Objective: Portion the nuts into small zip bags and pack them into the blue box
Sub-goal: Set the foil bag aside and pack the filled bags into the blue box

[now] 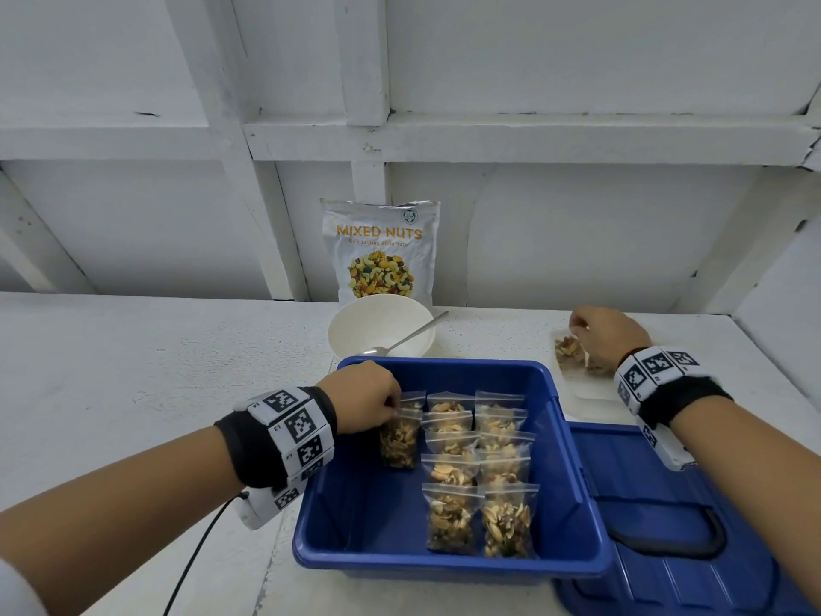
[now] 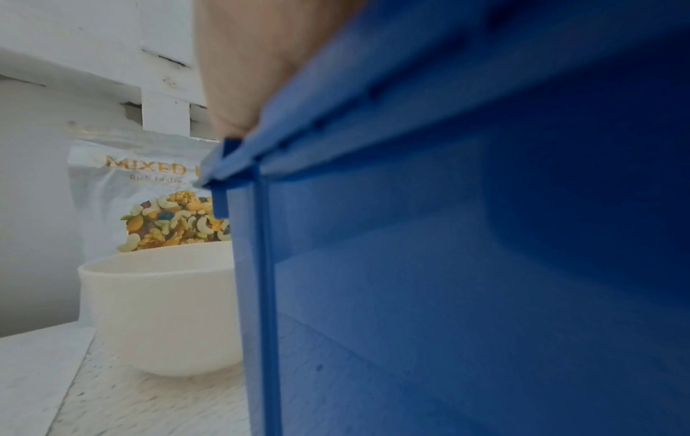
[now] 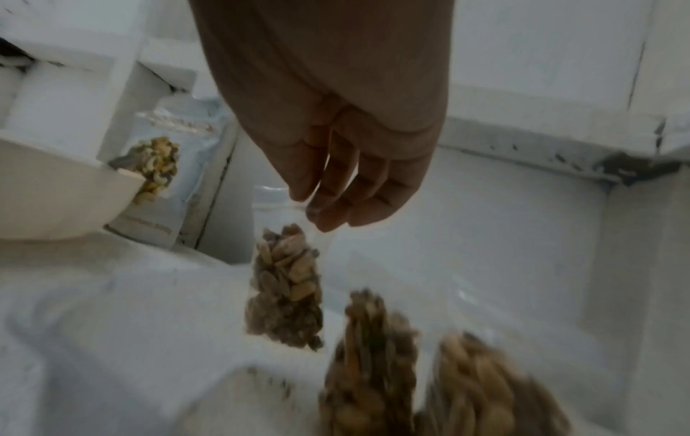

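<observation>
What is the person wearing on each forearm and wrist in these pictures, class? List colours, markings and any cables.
Both forearms are bare, with no sleeves. The left hand has a black fabric wristband wrapped in a band of white blocks printed with black square code markers; a thin black cable hangs from it. The right hand has the same black band and white marker blocks, plus a thin dark bracelet.

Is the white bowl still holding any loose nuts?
No. In the head view the white bowl shows a bare inside with only a spoon resting in it.
</observation>
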`<action>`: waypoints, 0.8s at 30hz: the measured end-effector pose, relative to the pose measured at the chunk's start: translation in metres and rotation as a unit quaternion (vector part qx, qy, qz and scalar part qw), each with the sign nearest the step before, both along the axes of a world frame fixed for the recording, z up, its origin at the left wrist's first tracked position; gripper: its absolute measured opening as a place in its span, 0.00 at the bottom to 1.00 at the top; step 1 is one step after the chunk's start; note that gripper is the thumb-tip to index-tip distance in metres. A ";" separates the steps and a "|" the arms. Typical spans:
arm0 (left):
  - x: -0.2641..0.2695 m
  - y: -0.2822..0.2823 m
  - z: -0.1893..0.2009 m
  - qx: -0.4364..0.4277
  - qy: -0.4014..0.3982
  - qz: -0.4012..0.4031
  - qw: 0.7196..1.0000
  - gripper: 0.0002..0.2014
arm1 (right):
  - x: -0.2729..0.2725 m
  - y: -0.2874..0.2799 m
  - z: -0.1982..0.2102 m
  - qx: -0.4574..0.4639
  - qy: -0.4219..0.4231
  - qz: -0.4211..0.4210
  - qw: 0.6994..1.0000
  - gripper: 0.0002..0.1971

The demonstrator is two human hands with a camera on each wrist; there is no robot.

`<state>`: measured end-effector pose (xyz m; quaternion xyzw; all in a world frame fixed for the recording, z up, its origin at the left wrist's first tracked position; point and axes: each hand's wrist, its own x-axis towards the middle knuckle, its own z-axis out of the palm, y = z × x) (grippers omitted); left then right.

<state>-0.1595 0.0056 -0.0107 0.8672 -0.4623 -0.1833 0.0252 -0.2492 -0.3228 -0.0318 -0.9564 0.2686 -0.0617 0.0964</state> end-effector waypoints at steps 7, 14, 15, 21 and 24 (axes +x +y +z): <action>0.001 0.006 0.030 -0.087 -0.011 0.013 0.996 0.11 | -0.011 0.027 0.059 0.000 -0.112 0.049 0.992 0.07; -0.015 -0.003 0.082 -0.312 -0.002 0.043 0.949 0.11 | -0.028 0.092 0.103 0.075 -0.193 0.184 0.961 0.04; -0.019 -0.006 0.086 -0.345 0.005 0.048 0.937 0.11 | -0.029 0.102 0.106 0.084 -0.195 0.198 0.957 0.03; -0.042 -0.021 0.085 -0.435 0.065 0.063 0.896 0.07 | -0.039 0.141 0.113 0.152 -0.224 0.254 0.929 0.04; -0.044 -0.019 0.082 -0.458 0.080 0.067 0.883 0.03 | -0.044 0.148 0.116 0.166 -0.234 0.262 0.921 0.06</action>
